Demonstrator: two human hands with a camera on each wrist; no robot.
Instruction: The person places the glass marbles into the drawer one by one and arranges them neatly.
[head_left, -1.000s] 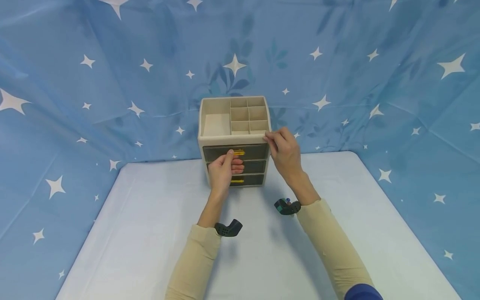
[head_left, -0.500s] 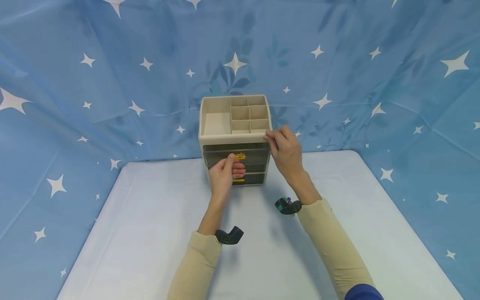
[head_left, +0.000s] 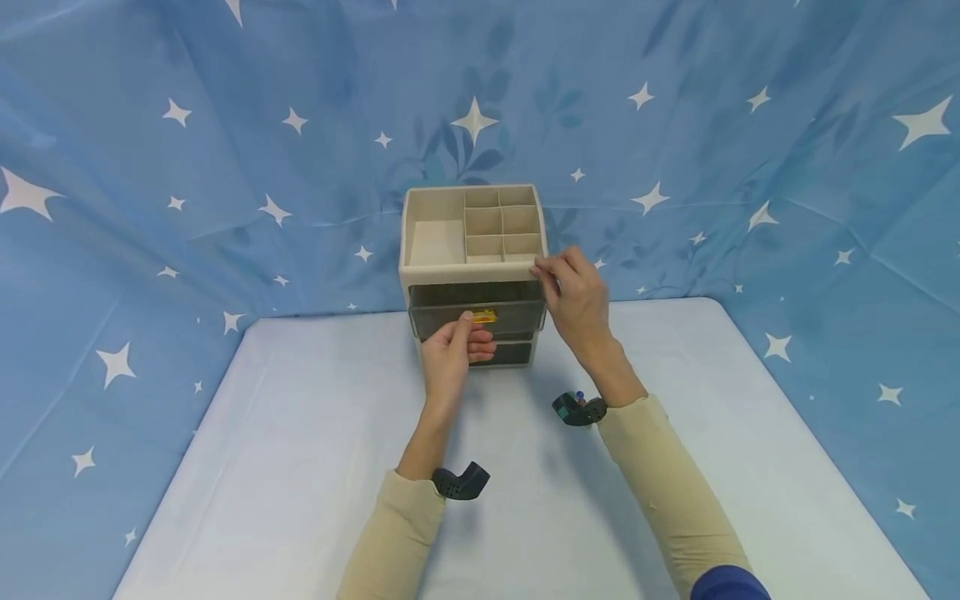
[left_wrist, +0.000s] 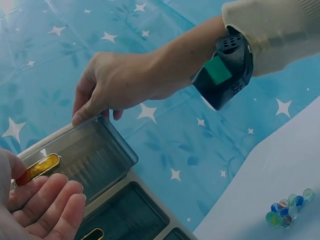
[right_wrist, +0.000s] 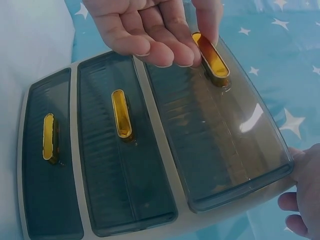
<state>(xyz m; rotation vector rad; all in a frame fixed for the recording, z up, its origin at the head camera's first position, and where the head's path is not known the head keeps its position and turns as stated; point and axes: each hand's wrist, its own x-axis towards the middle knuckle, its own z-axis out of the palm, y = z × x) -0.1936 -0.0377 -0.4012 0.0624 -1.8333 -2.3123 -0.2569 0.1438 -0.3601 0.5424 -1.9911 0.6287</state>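
A beige desktop drawer organizer (head_left: pixel 468 272) stands at the back of the table, with three dark see-through drawers and a divided top. My left hand (head_left: pixel 446 354) pinches the gold handle (left_wrist: pixel 44 166) of the top drawer (head_left: pixel 517 317) between thumb and fingers. That drawer is pulled partway out, and its inside shows as a dark gap in the head view. At the organizer's upper right front corner, my right hand (head_left: pixel 576 300) grips the rim with thumb and fingertips. Gold handles also show on the middle drawer (right_wrist: pixel 145 175) and the bottom drawer (right_wrist: pixel 57 195) in the right wrist view.
Several glass marbles (left_wrist: pixel 289 207) lie in a cluster on the white table (head_left: pixel 300 433), right of the organizer. In the head view the right wrist's camera (head_left: pixel 577 409) mostly covers them. A blue star-patterned cloth (head_left: pixel 315 192) hangs behind and along both sides.
The top drawer has slid out toward me, drawn by my left hand on its handle. My right hand has kept its place on the organizer's corner.
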